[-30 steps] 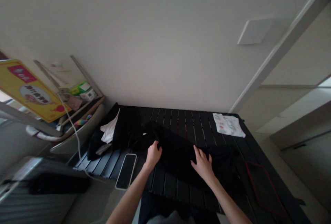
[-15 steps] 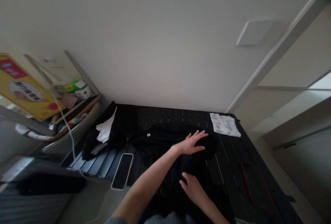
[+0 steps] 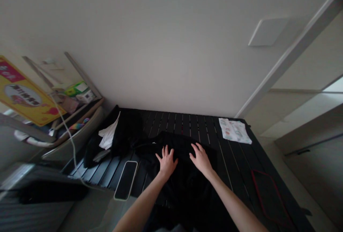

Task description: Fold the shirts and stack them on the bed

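Note:
A black garment [image 3: 182,148] lies gathered on the slatted black table [image 3: 171,123], and part of it hangs over the near edge. My left hand [image 3: 167,162] rests flat on it with the fingers spread. My right hand [image 3: 201,159] lies just beside it on the same cloth, also flat and holding no fold that I can see. A black phone in a pale case [image 3: 125,180] lies left of my left hand, apart from it.
A heap of black clothing with a white piece [image 3: 108,135] lies at the table's left. A patterned white cloth [image 3: 234,131] sits at the far right, and a dark red-edged pad [image 3: 268,196] at the near right. A white cable [image 3: 69,142] runs down at left.
My left hand has come back from the garment's right end, and my right hand has moved up from the near edge. The garment's right side now looks drawn in and narrower.

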A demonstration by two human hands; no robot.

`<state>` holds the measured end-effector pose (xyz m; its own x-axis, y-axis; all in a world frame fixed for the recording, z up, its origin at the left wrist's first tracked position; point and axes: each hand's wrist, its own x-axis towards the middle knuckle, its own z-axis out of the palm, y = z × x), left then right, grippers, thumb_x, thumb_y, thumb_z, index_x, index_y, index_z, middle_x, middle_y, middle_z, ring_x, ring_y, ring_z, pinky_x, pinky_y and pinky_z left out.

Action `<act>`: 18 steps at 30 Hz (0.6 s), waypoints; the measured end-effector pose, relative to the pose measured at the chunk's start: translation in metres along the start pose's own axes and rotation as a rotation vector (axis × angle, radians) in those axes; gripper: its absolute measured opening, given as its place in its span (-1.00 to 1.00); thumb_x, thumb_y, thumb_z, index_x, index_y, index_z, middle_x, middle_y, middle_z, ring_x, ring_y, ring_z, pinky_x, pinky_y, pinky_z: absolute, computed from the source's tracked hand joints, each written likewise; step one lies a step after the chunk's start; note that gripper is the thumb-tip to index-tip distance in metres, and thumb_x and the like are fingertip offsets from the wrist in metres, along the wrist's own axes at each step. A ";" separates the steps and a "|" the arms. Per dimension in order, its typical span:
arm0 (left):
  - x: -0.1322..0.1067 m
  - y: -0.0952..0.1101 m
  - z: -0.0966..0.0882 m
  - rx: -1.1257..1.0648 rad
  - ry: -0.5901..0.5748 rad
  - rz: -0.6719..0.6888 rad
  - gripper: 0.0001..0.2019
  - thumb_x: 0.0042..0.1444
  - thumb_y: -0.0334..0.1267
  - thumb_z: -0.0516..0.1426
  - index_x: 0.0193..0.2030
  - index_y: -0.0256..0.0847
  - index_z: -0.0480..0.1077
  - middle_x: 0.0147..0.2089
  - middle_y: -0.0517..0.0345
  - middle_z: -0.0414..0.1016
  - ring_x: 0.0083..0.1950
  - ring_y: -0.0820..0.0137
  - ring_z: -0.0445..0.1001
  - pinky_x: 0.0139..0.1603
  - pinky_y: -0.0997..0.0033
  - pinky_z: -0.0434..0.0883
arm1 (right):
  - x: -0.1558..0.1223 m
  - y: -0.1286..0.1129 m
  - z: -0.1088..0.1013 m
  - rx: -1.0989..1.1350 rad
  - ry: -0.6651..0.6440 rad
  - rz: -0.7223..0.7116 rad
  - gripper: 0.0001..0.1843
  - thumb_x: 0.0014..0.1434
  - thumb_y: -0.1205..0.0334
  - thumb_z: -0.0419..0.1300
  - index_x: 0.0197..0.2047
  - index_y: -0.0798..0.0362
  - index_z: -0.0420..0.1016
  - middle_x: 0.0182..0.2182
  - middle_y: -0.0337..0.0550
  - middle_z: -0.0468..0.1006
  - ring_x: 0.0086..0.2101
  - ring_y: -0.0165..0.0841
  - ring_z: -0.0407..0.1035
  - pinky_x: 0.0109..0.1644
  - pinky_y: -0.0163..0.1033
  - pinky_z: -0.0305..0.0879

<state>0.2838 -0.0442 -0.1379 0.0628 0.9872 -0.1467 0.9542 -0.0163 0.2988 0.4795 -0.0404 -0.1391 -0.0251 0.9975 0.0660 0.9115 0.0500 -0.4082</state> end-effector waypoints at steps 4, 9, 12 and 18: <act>0.008 -0.004 0.006 -0.051 -0.012 0.093 -0.56 0.05 -0.30 0.10 0.13 -0.17 0.26 0.37 -0.13 0.08 0.45 0.03 -0.20 0.35 -0.28 -0.21 | 0.012 -0.014 0.038 -0.131 -0.173 -0.070 -0.41 0.29 0.13 -0.08 0.38 -0.14 0.00 0.39 -0.12 -0.05 0.33 -0.14 -0.17 0.31 0.22 -0.18; 0.038 -0.004 0.001 -0.227 -0.052 0.214 -0.54 -0.04 -0.48 0.05 0.07 -0.21 0.26 0.32 -0.10 0.14 0.45 0.18 -0.14 0.42 -0.07 -0.21 | 0.033 0.000 0.056 -0.261 -0.139 0.030 -0.40 0.35 0.06 -0.27 0.42 -0.12 -0.25 0.41 -0.22 -0.24 0.36 -0.23 -0.36 0.32 0.26 -0.46; 0.055 0.000 -0.004 -0.342 -0.098 0.297 -0.35 -0.16 -0.60 0.00 0.17 -0.20 0.19 0.37 -0.06 0.10 0.44 0.26 -0.07 0.44 -0.03 -0.17 | 0.052 0.025 0.050 -0.299 -0.130 0.138 -0.39 0.36 0.02 -0.32 0.42 -0.08 -0.29 0.41 -0.24 -0.27 0.36 -0.25 -0.37 0.33 0.22 -0.43; 0.063 -0.006 -0.023 -0.498 -0.107 0.508 -0.18 -0.31 -0.68 -0.13 0.16 -0.09 0.31 0.36 0.17 0.18 0.38 0.36 0.12 0.41 0.07 0.06 | 0.059 0.081 0.036 -0.334 -0.072 0.307 -0.38 0.35 -0.01 -0.38 0.42 -0.06 -0.25 0.41 -0.26 -0.22 0.35 -0.25 -0.29 0.34 0.16 -0.33</act>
<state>0.2749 0.0213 -0.1273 0.5159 0.8557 0.0405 0.5545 -0.3696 0.7456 0.5372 0.0240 -0.2006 0.2492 0.9651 -0.0807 0.9633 -0.2556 -0.0819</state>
